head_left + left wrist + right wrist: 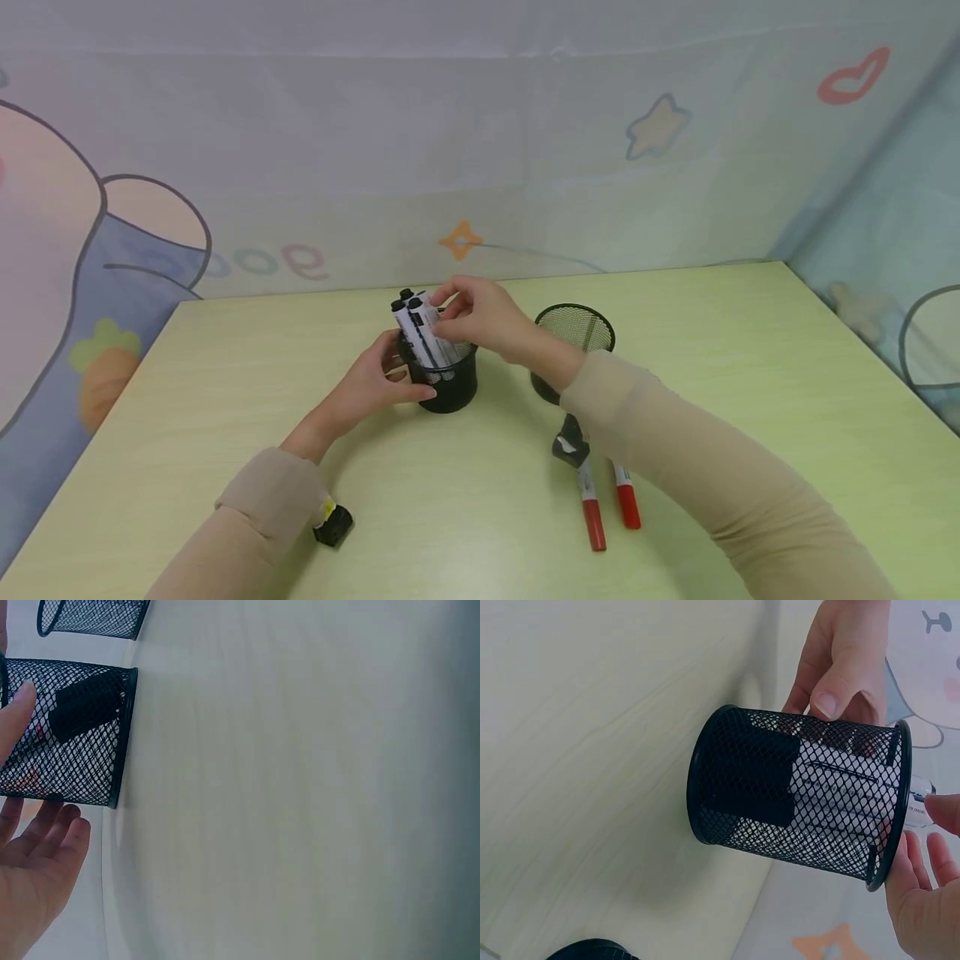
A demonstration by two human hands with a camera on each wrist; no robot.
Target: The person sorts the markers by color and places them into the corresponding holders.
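Observation:
A black mesh pen holder (447, 392) stands on the table with several white markers (426, 337) upright in it, their black ends up. My left hand (375, 375) grips the holder's side, thumb across the front and fingers behind. In the right wrist view, the left thumb (826, 703) lies against the mesh. Over the holder's rim, my right hand (480, 315) pinches a white marker (919, 802) among the others. The markers' black caps (757, 776) show through the mesh near the bottom.
To the right stands a second black mesh holder (576, 325), partly behind the right forearm. Two markers with red caps, one (592, 521) left of the other (628, 504), lie in front of it. A printed cloth (360, 150) hangs behind the table.

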